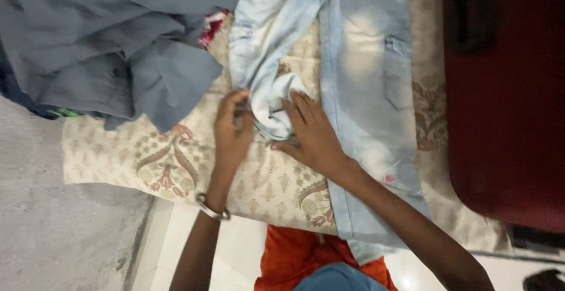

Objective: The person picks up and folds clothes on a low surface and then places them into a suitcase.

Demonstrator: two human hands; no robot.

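Note:
A pair of pale, faded blue jeans (365, 61) lies spread across a cream bedsheet (176, 155) with a floral print. My left hand (232, 132) pinches a bunched fold of the jeans near their waist end. A metal bangle (212, 208) sits on that wrist. My right hand (312, 135) presses flat on the same fold, fingers spread, right beside the left hand. The fold of denim (273, 105) bulges up between the two hands.
A crumpled grey garment (118, 44) lies at the upper left, over a bit of red cloth (212, 26). A dark red suitcase (506, 102) fills the right side. Orange cloth (294, 255) shows below. A grey floor (59, 226) lies at left.

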